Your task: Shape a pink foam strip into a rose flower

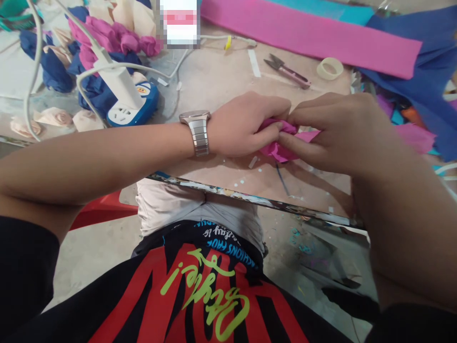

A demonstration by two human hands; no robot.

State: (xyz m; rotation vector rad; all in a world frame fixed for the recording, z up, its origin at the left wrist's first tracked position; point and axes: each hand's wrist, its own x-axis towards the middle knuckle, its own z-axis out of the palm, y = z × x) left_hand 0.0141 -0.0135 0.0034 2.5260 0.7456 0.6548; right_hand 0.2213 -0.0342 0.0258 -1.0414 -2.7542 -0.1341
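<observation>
A crumpled piece of bright pink fabric point(282, 151) is pinched between both hands, just above the table's front edge. My left hand point(246, 125), with a metal watch on its wrist, has thumb and fingers closed on the pink fabric. From the other side, my right hand point(332, 128) grips the same piece between thumb and fingertips. Part of the fabric is hidden behind the fingers. Beyond the hands lie pink-handled thread snips point(287, 71) and a roll of tape point(329, 69).
Long pink cloth strips point(310, 38) stretch across the back right over blue cloth point(428, 62). At left stand a blue and white power strip point(135, 107) with cables, and several rolled fabric roses point(53, 117). A pixelated bright screen point(180, 24) is at the back.
</observation>
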